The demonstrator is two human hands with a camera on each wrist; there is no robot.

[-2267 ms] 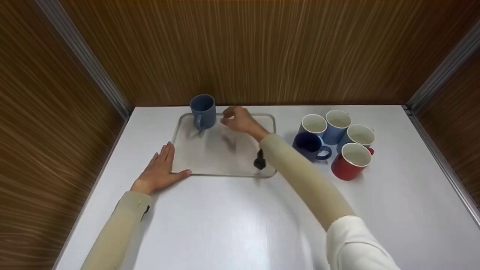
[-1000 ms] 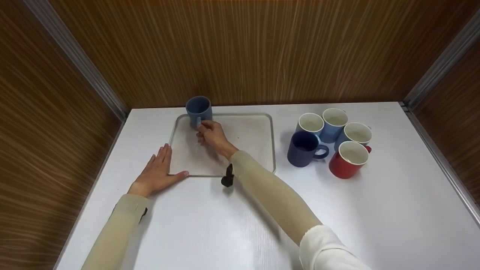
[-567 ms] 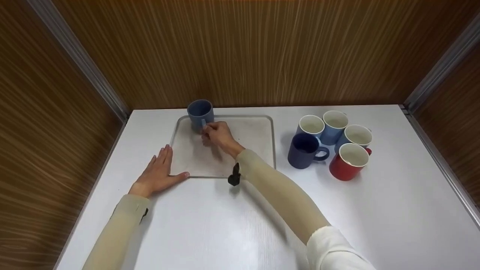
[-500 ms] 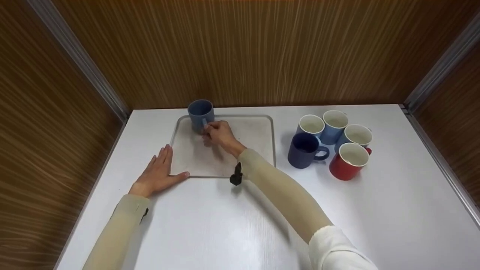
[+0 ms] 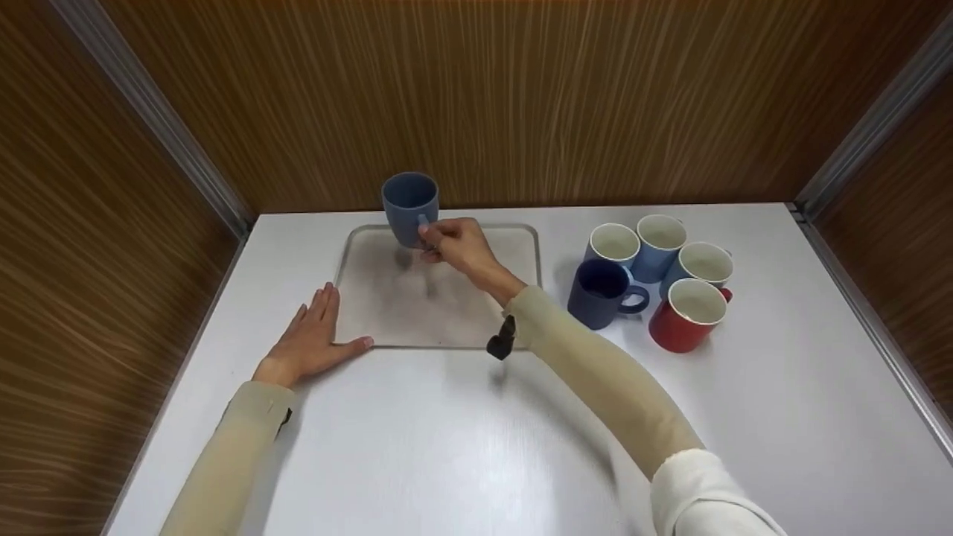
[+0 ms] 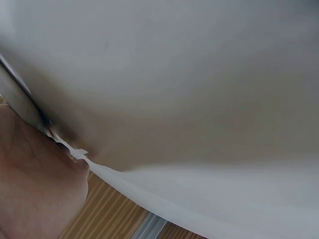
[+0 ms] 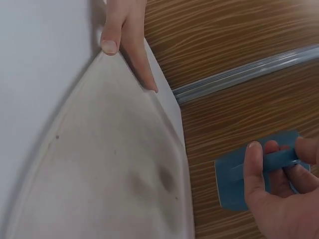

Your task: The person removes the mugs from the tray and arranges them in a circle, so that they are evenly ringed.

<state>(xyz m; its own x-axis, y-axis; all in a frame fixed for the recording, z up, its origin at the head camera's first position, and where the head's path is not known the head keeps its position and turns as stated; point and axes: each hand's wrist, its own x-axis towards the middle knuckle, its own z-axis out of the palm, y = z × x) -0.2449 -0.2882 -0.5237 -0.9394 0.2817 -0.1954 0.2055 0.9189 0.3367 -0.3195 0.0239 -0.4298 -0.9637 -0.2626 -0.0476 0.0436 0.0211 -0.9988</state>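
My right hand (image 5: 469,246) pinches the handle of a grey-blue mug (image 5: 407,212) and holds it upright above the back left part of a pale rectangular tray (image 5: 417,320). A shadow falls on the tray below the mug. In the right wrist view the mug (image 7: 230,184) shows with fingers and thumb around its handle. At the tray's front left corner rests my left hand (image 5: 309,342), fingers straight along the left rim and thumb spread along the front rim. The left wrist view shows just a blurred part of that hand (image 6: 40,184).
Several mugs stand close together right of the tray: a dark blue mug (image 5: 595,301), a red mug (image 5: 681,327) and light blue ones with white insides, such as one mug (image 5: 655,260) at the back. Wood-grain panels (image 5: 484,104) wall the white table (image 5: 417,439) at the back and sides.
My right hand has reached left to the grey-blue mug, taken its handle and raised it off the tray, moving slightly right. The left hand has stayed at the tray corner.
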